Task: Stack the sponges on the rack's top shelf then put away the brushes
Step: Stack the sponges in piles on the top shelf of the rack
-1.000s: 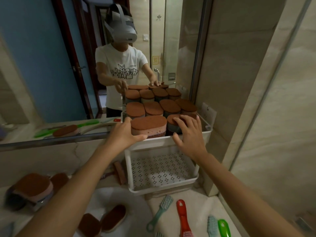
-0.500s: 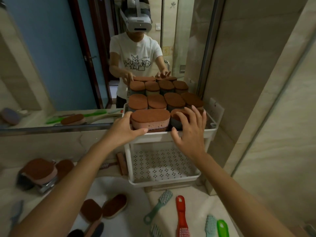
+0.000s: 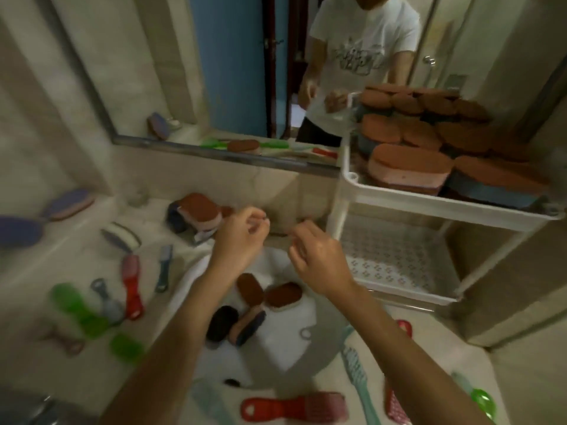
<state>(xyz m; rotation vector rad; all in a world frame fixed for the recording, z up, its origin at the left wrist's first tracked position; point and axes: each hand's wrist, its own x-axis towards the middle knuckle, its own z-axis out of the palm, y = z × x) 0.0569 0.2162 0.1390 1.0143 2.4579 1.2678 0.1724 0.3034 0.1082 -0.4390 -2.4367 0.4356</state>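
Note:
The white rack (image 3: 429, 207) stands at the right, its top shelf packed with brown-topped sponges (image 3: 411, 164). Several more sponges (image 3: 267, 296) lie in the white sink (image 3: 310, 335) below my hands, and a small pile of sponges (image 3: 196, 213) sits on the counter behind the sink. My left hand (image 3: 242, 237) and my right hand (image 3: 319, 259) hover over the sink with loosely curled fingers, holding nothing. Brushes lie around: a red brush (image 3: 132, 283) at the left and a red brush (image 3: 294, 407) at the front.
A green brush (image 3: 76, 308), grey and blue brushes lie on the left counter; a teal brush (image 3: 357, 375) lies right of the sink. The rack's perforated lower shelf (image 3: 395, 262) holds nothing. A mirror (image 3: 245, 72) backs the counter, reflecting a person. Purple brushes (image 3: 21, 231) lie far left.
Both hands have left the rack's top shelf and dropped down to the left over the sink. The view has swung left and down.

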